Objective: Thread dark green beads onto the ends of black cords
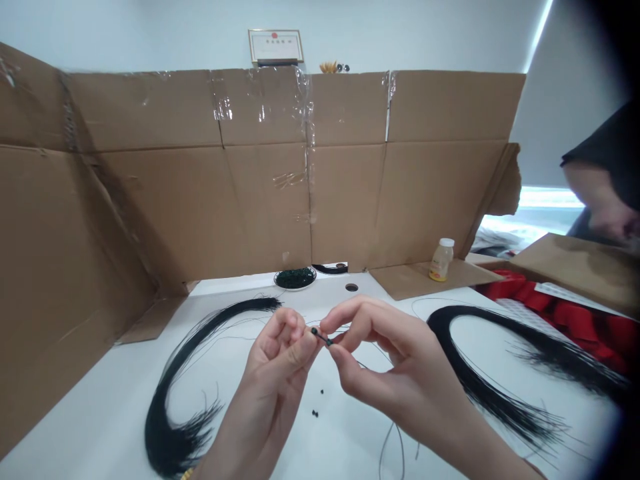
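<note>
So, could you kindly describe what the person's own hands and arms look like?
The left hand and right hand are bare, without gloves, and no sleeves show on the forearms. At the left wrist, on the picture's edge, sits what looks like a bracelet of small amber-coloured beads.

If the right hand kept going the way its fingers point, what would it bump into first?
The right hand points left, so it would probably meet the tiny black bead first, right at its fingertips. Just past that is the left hand, though depth is hard to judge here.
</note>
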`<state>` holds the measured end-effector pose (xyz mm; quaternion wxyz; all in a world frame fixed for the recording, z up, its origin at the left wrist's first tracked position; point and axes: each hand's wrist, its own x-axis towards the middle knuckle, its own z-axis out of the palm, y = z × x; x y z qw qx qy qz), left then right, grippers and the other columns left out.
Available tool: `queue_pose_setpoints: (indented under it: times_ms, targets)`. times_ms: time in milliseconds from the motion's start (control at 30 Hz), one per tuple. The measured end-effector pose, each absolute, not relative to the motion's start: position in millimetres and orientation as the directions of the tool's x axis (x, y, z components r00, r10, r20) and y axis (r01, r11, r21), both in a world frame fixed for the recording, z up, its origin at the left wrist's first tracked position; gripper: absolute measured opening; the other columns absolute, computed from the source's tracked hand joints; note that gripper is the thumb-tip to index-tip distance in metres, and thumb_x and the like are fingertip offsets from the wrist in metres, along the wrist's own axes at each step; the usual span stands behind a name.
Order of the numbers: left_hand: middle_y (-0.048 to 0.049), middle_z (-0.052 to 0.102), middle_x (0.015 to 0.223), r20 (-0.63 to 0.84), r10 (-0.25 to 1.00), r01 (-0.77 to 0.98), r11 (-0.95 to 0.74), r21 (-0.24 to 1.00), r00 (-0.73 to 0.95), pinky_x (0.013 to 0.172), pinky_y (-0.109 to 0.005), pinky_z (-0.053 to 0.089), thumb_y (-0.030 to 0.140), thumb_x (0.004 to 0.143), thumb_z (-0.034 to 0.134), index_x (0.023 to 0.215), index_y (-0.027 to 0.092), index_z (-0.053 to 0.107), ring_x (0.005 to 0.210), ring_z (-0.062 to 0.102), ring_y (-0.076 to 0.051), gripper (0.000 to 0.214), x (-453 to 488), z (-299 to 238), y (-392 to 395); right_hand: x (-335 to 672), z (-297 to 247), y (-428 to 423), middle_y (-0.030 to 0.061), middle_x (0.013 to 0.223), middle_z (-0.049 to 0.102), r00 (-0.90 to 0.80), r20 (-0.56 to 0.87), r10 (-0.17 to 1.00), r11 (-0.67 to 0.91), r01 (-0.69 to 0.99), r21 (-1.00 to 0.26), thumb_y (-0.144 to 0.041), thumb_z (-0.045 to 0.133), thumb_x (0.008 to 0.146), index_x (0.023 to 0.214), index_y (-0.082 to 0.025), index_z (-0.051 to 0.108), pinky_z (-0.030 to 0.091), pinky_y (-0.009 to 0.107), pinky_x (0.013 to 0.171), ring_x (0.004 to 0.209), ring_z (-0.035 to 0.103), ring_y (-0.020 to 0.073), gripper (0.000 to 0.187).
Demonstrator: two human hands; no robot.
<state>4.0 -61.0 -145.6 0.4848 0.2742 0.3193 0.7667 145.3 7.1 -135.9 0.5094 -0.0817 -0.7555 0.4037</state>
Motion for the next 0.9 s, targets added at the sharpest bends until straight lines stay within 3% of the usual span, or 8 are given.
queue_pose_setpoints:
  times_ms: [467,900]
  targets:
    - [0.0046,0.055,0.074,0.085,0.93,-0.623,-0.306,0.72,-0.359,0.071,-0.017,0.054,0.013,0.068,0.093,0.075,0.018,0.06,0.072,0.058,-0.009,0.034,6.3,-144.4,-63.0,141.0,-137.8,5.8,-0.0007,0.095,0.073,-0.439,0.73,0.523,0.676,-0.308,-0.669,-0.007,0.072,0.085,0.073,-0.02,0.059,0.055,0.025,0.079,0.088,0.069,0.0136,0.022]
    - [0.0047,0.053,0.074,0.169,0.906,-0.441,-0.344,0.829,-0.389,0.068,-0.014,0.05,0.017,0.068,0.092,0.077,0.019,0.062,0.071,0.054,-0.009,0.032,0.9,-140.9,-65.3,151.6,-132.0,10.4,0.0003,0.102,0.071,-0.61,0.576,0.544,0.547,-0.263,-0.795,-0.009,0.071,0.083,0.072,-0.02,0.058,0.054,0.03,0.09,0.099,0.067,0.0167,0.021]
